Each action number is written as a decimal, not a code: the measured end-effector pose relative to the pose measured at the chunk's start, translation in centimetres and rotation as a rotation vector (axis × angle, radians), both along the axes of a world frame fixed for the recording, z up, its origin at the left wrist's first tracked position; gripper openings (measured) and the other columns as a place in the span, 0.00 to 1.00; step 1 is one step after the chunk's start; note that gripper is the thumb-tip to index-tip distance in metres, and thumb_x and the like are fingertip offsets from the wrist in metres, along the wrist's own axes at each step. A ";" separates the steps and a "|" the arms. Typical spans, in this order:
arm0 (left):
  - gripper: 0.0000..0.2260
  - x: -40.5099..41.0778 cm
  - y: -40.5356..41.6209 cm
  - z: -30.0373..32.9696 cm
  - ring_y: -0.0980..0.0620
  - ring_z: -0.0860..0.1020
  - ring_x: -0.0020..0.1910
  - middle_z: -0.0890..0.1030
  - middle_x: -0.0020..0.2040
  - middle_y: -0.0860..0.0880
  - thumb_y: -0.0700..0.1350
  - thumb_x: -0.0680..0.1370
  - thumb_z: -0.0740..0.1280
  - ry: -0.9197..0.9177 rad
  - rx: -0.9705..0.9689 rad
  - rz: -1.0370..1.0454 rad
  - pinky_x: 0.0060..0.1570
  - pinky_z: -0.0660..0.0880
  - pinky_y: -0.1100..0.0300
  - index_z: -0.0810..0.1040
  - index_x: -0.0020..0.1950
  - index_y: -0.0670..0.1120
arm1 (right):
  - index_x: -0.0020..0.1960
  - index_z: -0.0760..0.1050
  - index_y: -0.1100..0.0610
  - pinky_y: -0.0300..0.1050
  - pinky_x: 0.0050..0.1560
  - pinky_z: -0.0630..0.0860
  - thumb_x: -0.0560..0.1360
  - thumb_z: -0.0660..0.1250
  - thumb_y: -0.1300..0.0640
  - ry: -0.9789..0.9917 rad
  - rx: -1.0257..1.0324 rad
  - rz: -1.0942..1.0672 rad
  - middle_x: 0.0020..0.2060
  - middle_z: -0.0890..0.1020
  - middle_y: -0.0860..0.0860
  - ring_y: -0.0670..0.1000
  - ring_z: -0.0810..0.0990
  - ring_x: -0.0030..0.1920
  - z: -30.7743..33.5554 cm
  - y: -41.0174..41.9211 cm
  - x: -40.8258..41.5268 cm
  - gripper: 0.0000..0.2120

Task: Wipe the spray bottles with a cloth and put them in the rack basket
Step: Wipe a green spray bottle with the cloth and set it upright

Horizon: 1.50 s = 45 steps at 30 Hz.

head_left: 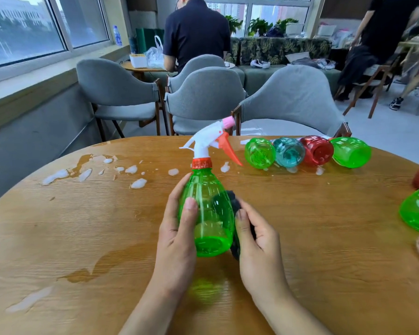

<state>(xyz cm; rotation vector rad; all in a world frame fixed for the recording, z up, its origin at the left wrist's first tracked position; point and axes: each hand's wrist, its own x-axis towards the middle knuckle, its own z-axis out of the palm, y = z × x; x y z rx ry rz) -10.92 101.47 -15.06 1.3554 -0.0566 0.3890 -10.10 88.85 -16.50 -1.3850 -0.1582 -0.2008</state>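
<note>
Gripping the green spray bottle (pixel 207 213) around its left flank, the left hand (pixel 177 234) has its thumb laid across the front of the body and its fingers wrapped behind. That bottle is held above the round wooden table (pixel 82 226), tilted with its white trigger head (pixel 209 139) pointing away from the person and its base toward them. Against the bottle's right side, the right hand (pixel 254 235) pinches a dark cloth (pixel 235 206), fingers curled round it and pressing it to the plastic; part of the cloth shows through the clear green wall. Both forearms come up from the near edge of the table and meet at the bottle.

Beyond the bottle, at the table's far edge, four more bottles (pixel 307 151) lie on their sides in a row, bases toward the camera: green, teal, red, green. To the bottle's left, white foam patches (pixel 136 182) and wet streaks mark the wood. Grey chairs (pixel 203 95) stand past the table.
</note>
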 end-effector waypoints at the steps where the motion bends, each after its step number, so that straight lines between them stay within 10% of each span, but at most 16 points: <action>1: 0.16 0.1 0.2 -0.1 0.49 0.81 0.68 0.83 0.68 0.54 0.60 0.82 0.64 0.006 0.007 0.014 0.68 0.77 0.35 0.77 0.69 0.70 | 0.68 0.80 0.48 0.59 0.71 0.76 0.85 0.60 0.53 0.015 -0.009 0.015 0.63 0.85 0.45 0.48 0.81 0.67 -0.2 -0.2 -0.1 0.15; 6: 0.16 0.3 1.2 0.3 0.63 0.81 0.63 0.82 0.63 0.68 0.64 0.79 0.67 0.040 -0.002 0.114 0.61 0.81 0.54 0.76 0.68 0.73 | 0.65 0.83 0.46 0.51 0.71 0.77 0.87 0.61 0.56 0.115 -0.339 0.217 0.59 0.86 0.40 0.42 0.82 0.64 -0.6 -1.9 -0.7 0.14; 9: 0.25 0.4 1.7 0.2 0.60 0.83 0.63 0.84 0.62 0.64 0.71 0.70 0.74 0.098 -0.047 0.135 0.62 0.81 0.50 0.75 0.66 0.74 | 0.64 0.84 0.47 0.49 0.70 0.76 0.87 0.62 0.55 0.104 -0.513 0.196 0.57 0.86 0.38 0.39 0.82 0.63 -0.2 -2.8 -0.6 0.13; 12: 0.31 0.1 1.8 -0.1 0.53 0.83 0.64 0.84 0.64 0.60 0.72 0.66 0.78 0.147 -0.066 0.077 0.65 0.80 0.40 0.75 0.67 0.74 | 0.62 0.84 0.47 0.50 0.68 0.78 0.87 0.61 0.55 0.134 -0.362 0.098 0.56 0.87 0.41 0.42 0.84 0.61 1.0 -3.5 -0.3 0.13; 18: 0.31 -1.2 1.0 -0.2 0.56 0.84 0.61 0.85 0.62 0.59 0.56 0.69 0.81 0.145 0.072 -0.027 0.59 0.83 0.52 0.75 0.70 0.67 | 0.60 0.82 0.52 0.33 0.52 0.80 0.86 0.62 0.62 0.215 0.147 -0.051 0.51 0.89 0.44 0.42 0.86 0.55 3.7 -4.0 0.7 0.12; 26: 0.30 -2.5 -0.1 -0.7 0.62 0.82 0.60 0.84 0.61 0.63 0.55 0.70 0.79 0.057 0.320 -0.015 0.56 0.76 0.71 0.75 0.72 0.63 | 0.65 0.82 0.61 0.43 0.72 0.73 0.82 0.67 0.68 -0.595 -0.550 -0.308 0.68 0.82 0.51 0.45 0.78 0.71 5.6 -5.0 1.2 0.14; 34: 0.31 -2.6 -0.8 -0.9 0.67 0.80 0.62 0.82 0.62 0.70 0.58 0.71 0.79 -0.002 0.424 0.010 0.58 0.73 0.75 0.74 0.73 0.61 | 0.64 0.84 0.59 0.55 0.72 0.76 0.79 0.70 0.71 -0.777 -0.869 -0.196 0.66 0.83 0.52 0.50 0.78 0.72 4.0 -4.1 2.3 0.16; 41: 0.32 -2.7 -1.2 -1.2 0.56 0.84 0.60 0.84 0.62 0.61 0.61 0.70 0.78 -0.002 0.403 -0.056 0.62 0.82 0.49 0.74 0.73 0.63 | 0.66 0.83 0.58 0.53 0.70 0.77 0.78 0.71 0.73 -0.663 -0.877 -0.483 0.67 0.82 0.52 0.50 0.79 0.71 4.1 -4.8 3.0 0.20; 45: 0.32 -2.4 -0.7 -1.5 0.59 0.82 0.63 0.83 0.64 0.62 0.59 0.71 0.78 0.020 0.383 -0.015 0.66 0.80 0.48 0.74 0.74 0.62 | 0.64 0.85 0.58 0.53 0.71 0.76 0.78 0.70 0.73 -0.770 -0.898 -0.293 0.66 0.83 0.51 0.50 0.79 0.71 3.8 -4.0 2.9 0.18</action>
